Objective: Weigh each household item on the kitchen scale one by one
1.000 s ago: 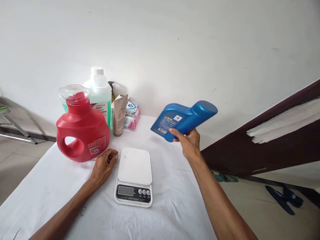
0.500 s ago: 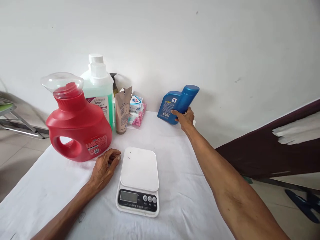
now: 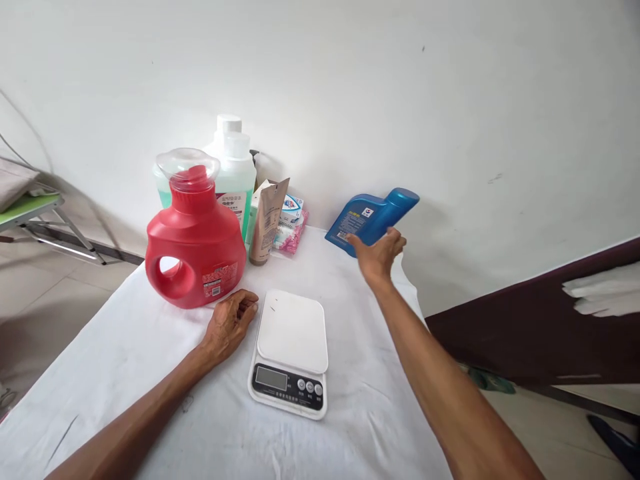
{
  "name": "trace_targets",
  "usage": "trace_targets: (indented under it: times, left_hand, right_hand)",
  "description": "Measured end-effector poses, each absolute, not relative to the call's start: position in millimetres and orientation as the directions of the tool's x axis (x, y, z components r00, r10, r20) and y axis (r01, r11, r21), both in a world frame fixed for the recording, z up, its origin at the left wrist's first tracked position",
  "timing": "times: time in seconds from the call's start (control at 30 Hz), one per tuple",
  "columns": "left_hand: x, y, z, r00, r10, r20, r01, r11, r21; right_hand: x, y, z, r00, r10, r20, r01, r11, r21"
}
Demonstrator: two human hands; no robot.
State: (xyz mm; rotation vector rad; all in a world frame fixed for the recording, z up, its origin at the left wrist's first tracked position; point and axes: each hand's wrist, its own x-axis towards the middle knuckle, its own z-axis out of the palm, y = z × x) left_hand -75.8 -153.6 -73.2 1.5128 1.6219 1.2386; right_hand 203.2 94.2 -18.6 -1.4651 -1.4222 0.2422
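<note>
My right hand (image 3: 379, 255) is wrapped round a blue plastic bottle (image 3: 369, 219) at the far side of the cloth-covered table. The thumb lies on the label side, with fingers behind the lower right edge. The bottle leans to the right, its capped neck close to the wall. Whether its base still touches the cloth I cannot tell. My left hand (image 3: 231, 323) rests on the cloth with fingers curled in and nothing visible in them. It lies just left of a white kitchen scale (image 3: 293, 331), whose platform is bare, and just in front of a red detergent jug (image 3: 195, 247).
Behind the jug stand large clear bottles of green liquid (image 3: 235, 173). A brown squeeze tube (image 3: 267, 223), a soap box (image 3: 291, 207) and a pink-patterned pack (image 3: 290, 235) stand beside them. The white wall (image 3: 320, 87) borders the table's back. A folding stool (image 3: 40, 207) is at left.
The blue bottle tilts further to the right in my right hand. My view has shifted, so the table's things appear further right. My left hand stays beside the scale.
</note>
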Motion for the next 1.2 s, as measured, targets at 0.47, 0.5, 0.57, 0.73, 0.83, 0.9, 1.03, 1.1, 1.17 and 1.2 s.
trace_targets:
  times: [0.47, 0.5, 0.57, 0.73, 0.83, 0.9, 1.03, 1.1, 1.17, 1.2]
  left_hand:
    - [-81, -147, -90, -0.149, 0.952, 0.266, 0.439, -0.178, 0.881]
    - [-81, -147, -91, -0.148, 0.951, 0.272, 0.445, -0.182, 0.877]
    - [-82, -146, -92, -0.145, 0.949, 0.280, 0.454, -0.187, 0.871]
    - [-83, -148, -88, -0.142, 0.957, 0.253, 0.465, -0.161, 0.870]
    - [-83, -148, -86, -0.146, 0.958, 0.246, 0.471, -0.151, 0.869]
    - [-83, -149, -85, -0.143, 0.959, 0.244, 0.478, -0.149, 0.865]
    - [-83, -149, -85, -0.149, 0.960, 0.239, 0.490, -0.138, 0.861]
    - [-83, -149, -84, -0.149, 0.959, 0.239, 0.486, -0.140, 0.863]
    - [-84, -149, -83, -0.141, 0.960, 0.243, 0.480, -0.148, 0.865]
    - [-84, -149, -83, -0.138, 0.960, 0.246, 0.478, -0.153, 0.865]
  right_hand:
    - [7, 15, 16, -0.104, 0.930, 0.352, 0.275, 0.367, -0.889]
    - [6, 15, 16, -0.102, 0.937, 0.334, 0.268, 0.349, -0.898]
    - [5, 12, 18, -0.098, 0.948, 0.303, 0.282, 0.319, -0.905]
    - [13, -2, 28, -0.045, 0.957, 0.288, 0.347, 0.285, -0.893]
    - [28, -17, 38, -0.006, 0.942, 0.336, 0.334, 0.318, -0.887]
    - [43, -28, 47, -0.009, 0.918, 0.396, 0.352, 0.373, -0.858]
    - [81, -59, 63, -0.100, 0.878, 0.468, 0.360, 0.470, -0.806]
    - [98, -77, 66, -0.130, 0.875, 0.467, 0.355, 0.481, -0.801]
    - [111, -93, 65, -0.139, 0.878, 0.459, 0.357, 0.477, -0.803]
    - [116, -101, 63, -0.137, 0.881, 0.452, 0.361, 0.470, -0.806]
